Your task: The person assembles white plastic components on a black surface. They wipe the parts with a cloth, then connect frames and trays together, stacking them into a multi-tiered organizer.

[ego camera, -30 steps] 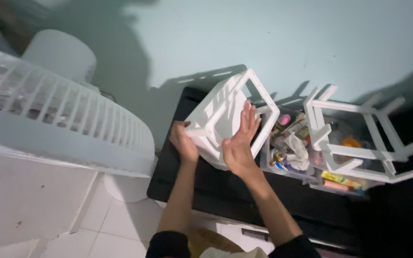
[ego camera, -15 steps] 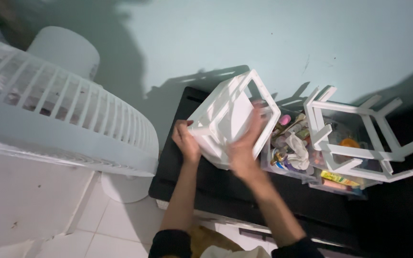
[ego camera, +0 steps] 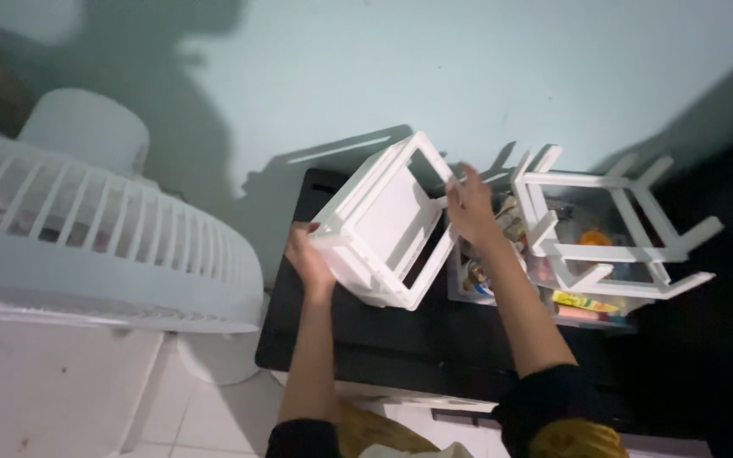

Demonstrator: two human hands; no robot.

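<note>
Two hands hold one white open-frame rack (ego camera: 383, 225) just left of the frame's centre, tilted over a black cabinet top (ego camera: 358, 326). The left hand (ego camera: 307, 259) is closed around the rack's lower left corner; the right hand (ego camera: 471, 206) has its fingers closed on the upper right edge, near the pale green wall (ego camera: 434, 68). The rack looks like stiff, light plastic, smooth enough to slip, so its corner bars and rim seem the sure places to grip. Right of centre, a second white frame (ego camera: 612, 225) sits over a clear bin (ego camera: 583, 318) crowded with small bottles, tubes and packets, too blurred to tell apart. A white fan guard (ego camera: 86, 246) fills the left of the frame, above pale floor tiles (ego camera: 205, 416).
</note>
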